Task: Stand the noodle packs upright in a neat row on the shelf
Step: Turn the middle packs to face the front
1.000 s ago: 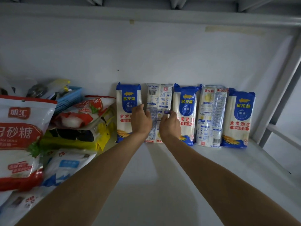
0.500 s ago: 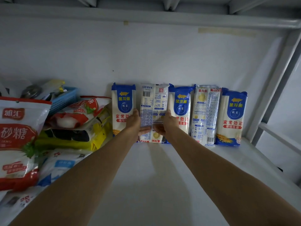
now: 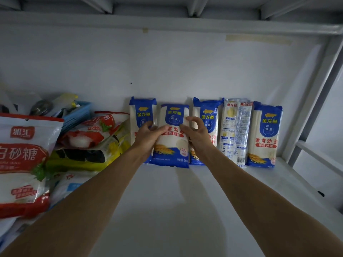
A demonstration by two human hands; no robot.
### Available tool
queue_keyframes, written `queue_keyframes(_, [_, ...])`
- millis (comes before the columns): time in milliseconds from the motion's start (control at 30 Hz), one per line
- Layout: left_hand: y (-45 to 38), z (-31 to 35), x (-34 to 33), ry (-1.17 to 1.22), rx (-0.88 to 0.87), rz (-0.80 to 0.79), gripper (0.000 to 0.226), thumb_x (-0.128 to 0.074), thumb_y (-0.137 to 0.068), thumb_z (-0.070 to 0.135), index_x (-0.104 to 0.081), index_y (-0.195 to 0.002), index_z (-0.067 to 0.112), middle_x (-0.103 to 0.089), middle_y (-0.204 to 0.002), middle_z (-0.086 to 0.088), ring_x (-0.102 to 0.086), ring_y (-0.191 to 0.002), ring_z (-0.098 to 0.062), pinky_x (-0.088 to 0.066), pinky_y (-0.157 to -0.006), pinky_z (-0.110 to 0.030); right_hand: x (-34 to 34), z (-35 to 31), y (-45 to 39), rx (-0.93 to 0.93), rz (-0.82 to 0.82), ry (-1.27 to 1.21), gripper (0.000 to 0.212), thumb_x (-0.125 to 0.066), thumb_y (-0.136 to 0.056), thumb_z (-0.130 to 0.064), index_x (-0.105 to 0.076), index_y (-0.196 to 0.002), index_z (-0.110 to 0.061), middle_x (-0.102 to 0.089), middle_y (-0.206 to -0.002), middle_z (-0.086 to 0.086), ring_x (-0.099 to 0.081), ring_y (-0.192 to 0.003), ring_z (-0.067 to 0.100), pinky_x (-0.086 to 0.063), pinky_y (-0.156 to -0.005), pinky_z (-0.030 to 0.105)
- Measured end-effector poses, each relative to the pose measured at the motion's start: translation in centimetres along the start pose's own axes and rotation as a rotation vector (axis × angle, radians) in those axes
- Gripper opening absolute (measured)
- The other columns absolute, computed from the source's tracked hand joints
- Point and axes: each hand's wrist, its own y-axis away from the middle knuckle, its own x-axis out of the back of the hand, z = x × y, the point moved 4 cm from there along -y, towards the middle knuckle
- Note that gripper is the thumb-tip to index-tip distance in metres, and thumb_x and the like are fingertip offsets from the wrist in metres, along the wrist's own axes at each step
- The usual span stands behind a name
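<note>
Pantry or storeroom: white metal shelf (image 3: 176,210) holding packaged groceries, namely noodle packs (image 3: 265,134) along far wall, sugar bag (image 3: 22,158) and snack bags (image 3: 89,138) left.

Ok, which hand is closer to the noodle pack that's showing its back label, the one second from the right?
The right hand. It sits at the right edge of the held pack, with one front-facing pack between it and the back-label pack. The left hand is farther left, on the held pack's other side.
</note>
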Motion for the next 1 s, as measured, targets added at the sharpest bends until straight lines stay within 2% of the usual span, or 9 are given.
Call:
queue_keyframes(100, [-0.2, 0.4, -0.3, -0.155, -0.014, 0.055, 0.042, -0.075, -0.079, 0.029, -0.064, -0.117, 0.016, -0.073, -0.107, -0.005, -0.072, -0.095, -0.025, -0.059, -0.086, -0.047, -0.1, 0.2, -0.5, 0.016, 0.025, -0.010, 0.044, -0.064, -0.091, -0.015, -0.043, -0.129, -0.025, -0.067, -0.104, 0.001, -0.070, -0.092, 0.022, -0.060, -0.080, 0.044])
queue_keyframes(200, [-0.7, 0.9, -0.9, -0.247, -0.098, 0.081, 0.035, -0.071, -0.084, 0.025, -0.064, -0.117, 0.015, -0.073, -0.105, -0.002, -0.070, -0.092, -0.021, -0.059, -0.082, -0.039, -0.4, 0.2, -1.1, 0.044, 0.065, 0.045, 0.034, -0.059, -0.094, -0.013, -0.049, -0.126, -0.017, -0.068, -0.104, 0.002, -0.070, -0.098, 0.025, -0.059, -0.084, 0.044])
queue_keyframes(367, [-1.4, 0.1, -1.5, -0.251, -0.170, 0.116, 0.035, -0.062, -0.092, 0.018, -0.058, -0.126, 0.014, -0.067, -0.111, -0.002, -0.065, -0.095, -0.018, -0.052, -0.070, -0.025, -1.3, 0.2, -2.4, 0.118, 0.093, 0.154, 0.036, -0.052, -0.097, -0.008, -0.048, -0.132, -0.017, -0.067, -0.119, 0.006, -0.069, -0.097, 0.021, -0.060, -0.074, 0.034])
queue_keyframes(467, [-2.0, -0.4, -1.8, -0.251, -0.171, 0.132, 0.033, -0.058, -0.094, 0.015, -0.057, -0.127, 0.012, -0.068, -0.119, -0.009, -0.065, -0.100, -0.021, -0.055, -0.081, -0.034, -1.5, 0.5, -3.1, 0.127, 0.133, 0.197, 0.038, -0.050, -0.098, -0.008, -0.046, -0.135, -0.018, -0.065, -0.121, 0.005, -0.065, -0.093, 0.016, -0.055, -0.062, 0.022])
queue_keyframes(533, [-2.5, -0.7, -2.0, -0.274, -0.173, 0.123, 0.031, -0.056, -0.095, 0.013, -0.058, -0.126, 0.011, -0.067, -0.121, -0.012, -0.066, -0.107, -0.026, -0.055, -0.090, -0.041, -1.4, 1.0, -3.5, 0.121, 0.156, 0.200, 0.038, -0.048, -0.098, -0.006, -0.046, -0.134, -0.017, -0.064, -0.120, 0.005, -0.064, -0.093, 0.015, -0.052, -0.058, 0.019])
queue_keyframes(733, [-3.5, -1.7, -1.9, -0.352, -0.182, 0.146, 0.030, -0.053, -0.096, 0.012, -0.055, -0.126, 0.009, -0.065, -0.124, -0.013, -0.064, -0.111, -0.030, -0.055, -0.089, -0.039, -1.4, 1.9, -3.9, 0.107, 0.165, 0.185, 0.038, -0.046, -0.097, -0.002, -0.046, -0.132, -0.017, -0.065, -0.118, 0.008, -0.065, -0.093, 0.020, -0.053, -0.062, 0.023])
queue_keyframes(867, [-3.6, -1.3, -2.6, -0.459, -0.246, 0.247, 0.036, -0.055, -0.093, 0.009, -0.053, -0.129, 0.009, -0.062, -0.129, -0.013, -0.061, -0.119, -0.030, -0.052, -0.098, -0.048, -1.3, 2.0, -4.2, 0.078, 0.237, 0.324, 0.031, -0.044, -0.098, -0.007, -0.051, -0.127, -0.011, -0.066, -0.120, 0.011, -0.066, -0.098, 0.022, -0.056, -0.069, 0.029])
queue_keyframes(933, [-2.9, -0.8, -3.3, -0.503, -0.349, 0.321, 0.039, -0.060, -0.090, 0.009, -0.053, -0.129, 0.007, -0.061, -0.130, -0.013, -0.060, -0.120, -0.028, -0.052, -0.099, -0.045, -1.0, 1.6, -3.4, 0.173, 0.329, 0.448, 0.023, -0.045, -0.099, -0.012, -0.058, -0.117, -0.008, -0.069, -0.115, 0.010, -0.068, -0.097, 0.021, -0.058, -0.074, 0.032])
queue_keyframes(1000, [-1.6, -0.2, -4.2, -0.534, -0.470, 0.389, 0.044, -0.063, -0.088, 0.008, -0.050, -0.130, 0.006, -0.056, -0.133, -0.012, -0.056, -0.124, -0.025, -0.051, -0.101, -0.036, -0.5, 0.9, -2.1, 0.299, 0.403, 0.495, 0.023, -0.044, -0.100, -0.013, -0.063, -0.112, -0.008, -0.071, -0.104, 0.005, -0.068, -0.090, 0.017, -0.057, -0.074, 0.029])
